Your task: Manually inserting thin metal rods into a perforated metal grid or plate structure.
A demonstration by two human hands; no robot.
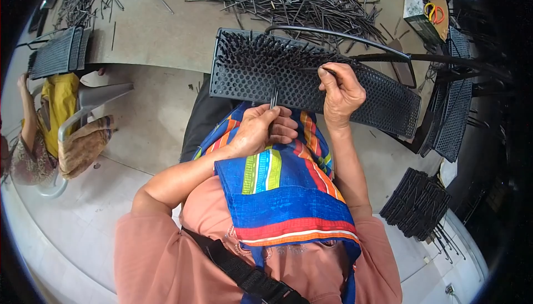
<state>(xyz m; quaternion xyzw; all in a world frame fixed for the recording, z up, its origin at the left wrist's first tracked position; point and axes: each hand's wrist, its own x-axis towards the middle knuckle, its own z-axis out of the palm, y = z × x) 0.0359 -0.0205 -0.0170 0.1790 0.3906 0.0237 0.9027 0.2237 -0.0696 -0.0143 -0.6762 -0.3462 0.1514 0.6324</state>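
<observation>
A long black perforated rack [311, 84] slants across in front of me. Dark thin rods [244, 51] stand packed in its holes along the far left part, while the near rows show bare holes. My left hand [258, 129] sits below the rack's near edge, its thumb and fingers pinching a few slim dark rods [274, 96] that point up at the rack. Above the rack's middle, my right hand [341, 90] has thumb and forefinger closed on what looks like one thin dark rod [311, 69], its tip pointing left toward the standing rods.
Heaps of loose dark rods [294, 4] cover the far table [161, 37]. A curved metal handle [338, 33] arches over the rack. At far right stand a box [419, 4] with scissors [433, 12] and more perforated racks [452, 104]. Another person [33, 154] sits at left by a chair.
</observation>
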